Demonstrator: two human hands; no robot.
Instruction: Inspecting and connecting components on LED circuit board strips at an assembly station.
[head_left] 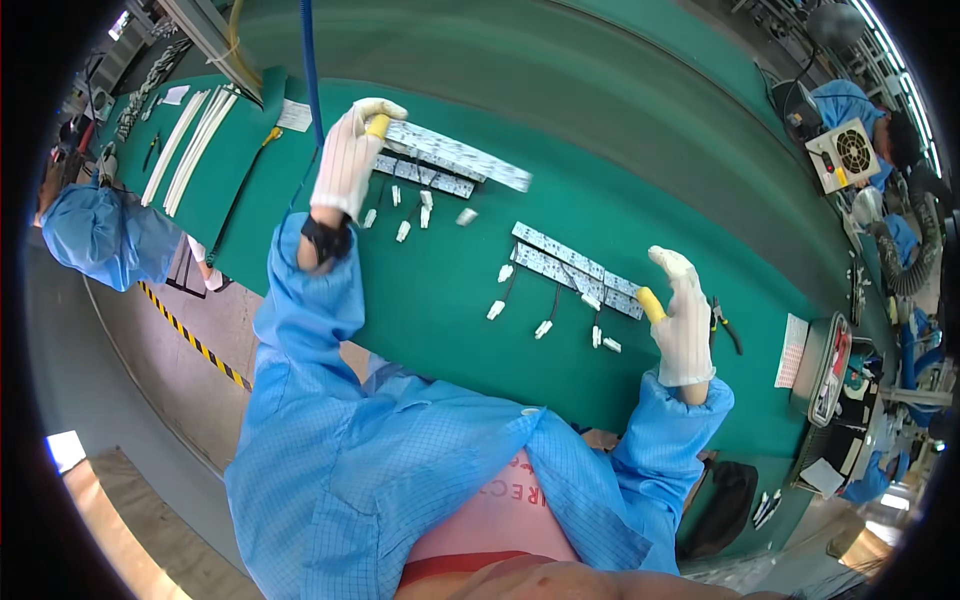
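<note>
My left hand (345, 160), in a white knit glove with a yellow finger cover, grips the left end of a long speckled circuit-board strip (465, 155). That strip is slightly blurred and overlaps other board strips (430, 178) with short black leads and white connectors. To the right, a second group of board strips (575, 268) lies slanted on the green mat, its leads and white plugs (543, 328) pointing toward me. My right hand (684, 325), gloved the same way, is open. Its yellow-covered thumb is at the right end of this group, fingers apart; whether it touches is unclear.
Pliers (728, 325) and a red-marked paper sheet (792, 350) lie right of my right hand, near a metal tray (829, 372). White strips (200, 150) and a black cable tie (240, 195) lie far left. A blue hose (311, 70) hangs beside my left hand. Co-workers (100, 230) sit nearby.
</note>
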